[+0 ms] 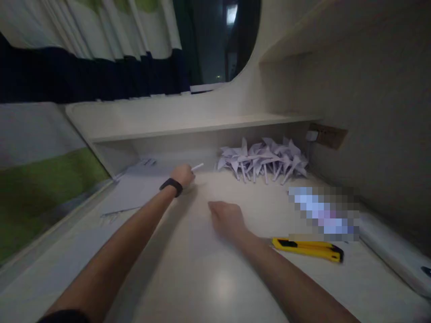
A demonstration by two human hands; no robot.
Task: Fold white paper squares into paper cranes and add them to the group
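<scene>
My left hand (182, 176), with a black band at its wrist, reaches far over the desk (215, 264). Its fingers are closed on a thin white paper stick (198, 167), one end of which pokes out to the right. Nearer to me, my right hand (229, 220) is low over the desk top, slightly blurred. Thumb and fingers are drawn together there, and whatever they may hold is hidden. Folded white paper pinwheels (264, 157) on paper sticks lie in a heap at the back right. A yellow utility knife (308, 250) rests beside my right forearm.
White paper sheets (129, 186) and paper scraps (111, 218) lie on the left. At the right are a pixelated bright object (321, 211) and a long white object (393, 251). A shelf (202, 128) overhangs the desk's back; a plug (312, 135) sits in the wall socket.
</scene>
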